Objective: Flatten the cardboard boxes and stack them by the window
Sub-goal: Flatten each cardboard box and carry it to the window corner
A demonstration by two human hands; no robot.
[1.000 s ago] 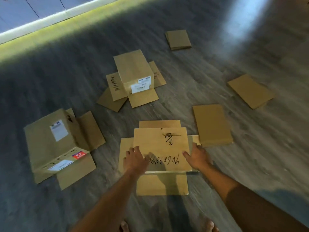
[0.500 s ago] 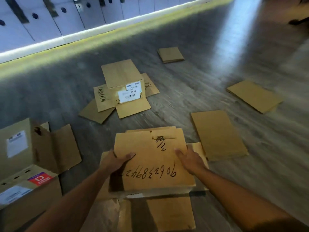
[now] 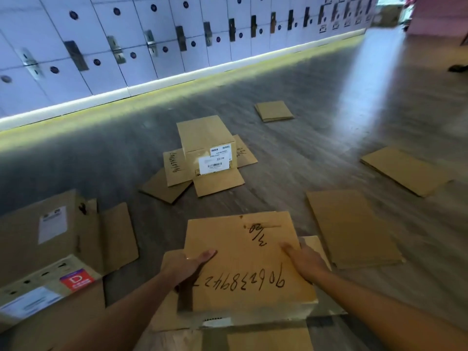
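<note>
Now both hands, left hand (image 3: pixel 186 266) and right hand (image 3: pixel 305 262), grip box (image 3: pixel 248 262), long axis away.

Dim interior, bright strip along the wall base

A glowing band (image 3: pixel 177 79) under the lockers (image 3: pixel 101 34) and glare on the floor (image 3: pixel 354 102) far right light the scene; motion blur softens everything, and wide-angle curvature bends the edges.

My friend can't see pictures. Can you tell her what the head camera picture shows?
Two bare hands, left hand and right hand, grip the sides of a cardboard box with numbers written on it above a wooden floor. Two more unflattened boxes and several flat cardboard pieces lie around, with white lockers behind.
</note>
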